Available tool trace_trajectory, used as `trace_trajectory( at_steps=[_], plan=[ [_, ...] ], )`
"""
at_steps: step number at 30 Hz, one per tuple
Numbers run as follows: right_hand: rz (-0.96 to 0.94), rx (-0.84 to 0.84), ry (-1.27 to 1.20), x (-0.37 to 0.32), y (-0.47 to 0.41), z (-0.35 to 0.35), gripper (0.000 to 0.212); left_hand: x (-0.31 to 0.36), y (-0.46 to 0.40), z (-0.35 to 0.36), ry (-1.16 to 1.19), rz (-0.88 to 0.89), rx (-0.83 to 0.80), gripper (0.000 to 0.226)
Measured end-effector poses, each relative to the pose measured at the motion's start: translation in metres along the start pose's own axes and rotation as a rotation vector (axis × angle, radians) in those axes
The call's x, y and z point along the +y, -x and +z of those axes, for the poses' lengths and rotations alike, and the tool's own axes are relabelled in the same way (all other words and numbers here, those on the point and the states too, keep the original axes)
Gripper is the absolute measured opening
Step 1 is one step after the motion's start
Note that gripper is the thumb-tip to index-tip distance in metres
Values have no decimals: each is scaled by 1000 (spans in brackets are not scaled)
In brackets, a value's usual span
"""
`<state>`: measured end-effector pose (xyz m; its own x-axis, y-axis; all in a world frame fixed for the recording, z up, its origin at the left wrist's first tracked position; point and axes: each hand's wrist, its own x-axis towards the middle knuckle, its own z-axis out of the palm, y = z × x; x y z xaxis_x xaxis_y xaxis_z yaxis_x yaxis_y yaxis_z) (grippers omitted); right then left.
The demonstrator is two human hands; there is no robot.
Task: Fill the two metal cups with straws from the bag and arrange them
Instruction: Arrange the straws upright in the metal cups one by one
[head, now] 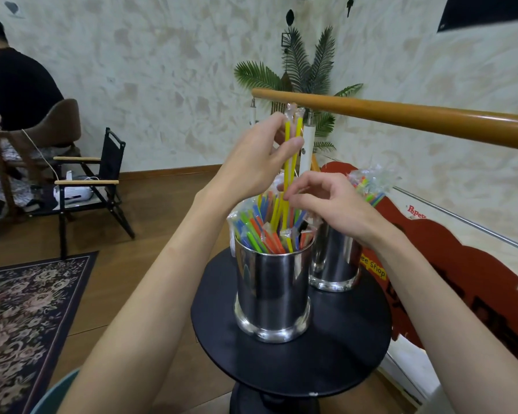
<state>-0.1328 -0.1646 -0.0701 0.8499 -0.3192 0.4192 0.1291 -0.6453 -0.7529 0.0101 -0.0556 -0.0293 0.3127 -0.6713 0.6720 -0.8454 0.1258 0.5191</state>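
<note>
On the round black side table [290,363] we see the near shiny metal cup [272,294], packed with coloured wrapped straws [253,231]. Above it, left hand [256,165] pinches two yellow wrapped straws [287,174]; right hand [326,201] fingers curled, pinching their lower part. Second metal cup [335,264] just behind.

The two shiny silver metal cups [272,291] stood on the round black bench [290,360]. The thin plastic-wrapped straws [260,231] were yellow, orange, green and blue. The dark woven rug [21,309] bore a pale floral pattern.
</note>
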Motion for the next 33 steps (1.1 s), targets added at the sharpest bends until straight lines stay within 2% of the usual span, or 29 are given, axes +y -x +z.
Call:
trace_trajectory(
  at_steps=[5, 9, 11, 15, 18, 23, 25, 27, 31, 33],
  plan=[
    [-98, 33, -19, -8, 0, 0, 38, 10, -3, 0, 81, -28, 36, 18],
    [-160, 143, 42, -5, -4, -3, 51, 13, 4, -10, 47, -75, 32, 40],
    [-227, 173, 91, -6, -5, -3, 50, 4, 12, -15, -45, -76, 11, 41],
    [-332, 211, 205, -9, -7, 2, 45, -13, 25, -21, -348, -62, -124, 19],
    [-355, 268, 213, -7, -10, 4, 35, -17, 30, -19, -444, -53, -231, 14],
    [-366, 324, 173, -13, -12, 2, 24, -22, 33, -11, -469, -58, -319, 7],
    [-382, 353, 145, -18, -12, 1, 20, -23, 33, -10, -461, -52, -330, 16],
    [-410, 375, 115, -25, -11, 0, 15, -26, 33, -10, -457, -63, -333, 12],
    [-437, 412, 107, -40, -6, -3, 26, -29, 33, -11, -425, -66, -317, 15],
    [-422, 409, 129, -45, -3, -4, 24, -27, 34, -13, -413, -69, -312, 18]
  ],
)
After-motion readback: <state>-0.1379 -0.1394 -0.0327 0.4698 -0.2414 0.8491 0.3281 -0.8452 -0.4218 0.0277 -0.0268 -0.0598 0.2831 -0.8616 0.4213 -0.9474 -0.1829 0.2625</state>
